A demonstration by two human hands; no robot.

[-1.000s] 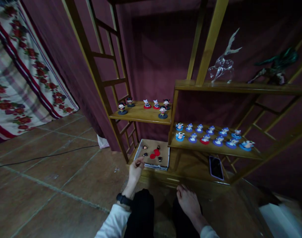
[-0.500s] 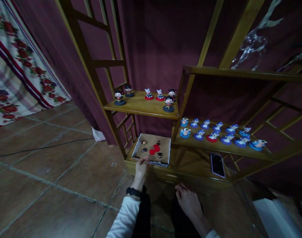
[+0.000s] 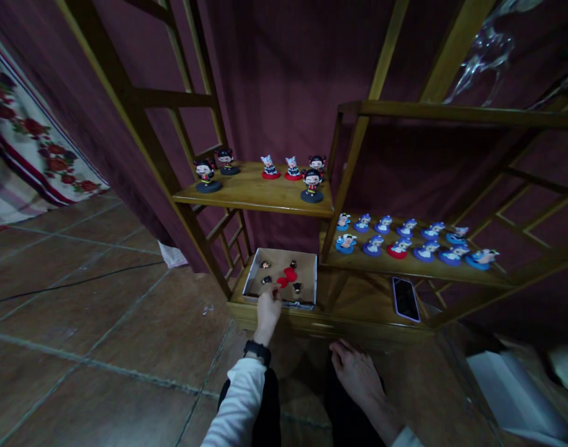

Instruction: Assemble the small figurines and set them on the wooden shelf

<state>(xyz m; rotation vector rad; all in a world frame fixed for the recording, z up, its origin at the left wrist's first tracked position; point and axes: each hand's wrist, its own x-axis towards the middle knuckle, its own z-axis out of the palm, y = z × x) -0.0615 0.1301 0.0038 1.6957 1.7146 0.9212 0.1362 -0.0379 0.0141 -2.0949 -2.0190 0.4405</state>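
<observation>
At the shelf unit (image 3: 451, 115): a wooden frame stands against a dark red curtain, on a tiled floor.
Box (image 3: 279, 257): shallow and open, on the bottom shelf; red discs (image 3: 286, 277) and small dark pieces lie inside.
Right hand (image 3: 356, 372): resting on a dark trouser leg, grip loosely spread, holding nothing.
Left hand (image 3: 268, 308): at the box's near rim, fingers curled; whether the grip pinches anything cannot be told.
Phone (image 3: 405, 298): flat on the bottom shelf, right of the box.
Figurines (image 3: 311, 183): upright on two higher shelves.
</observation>
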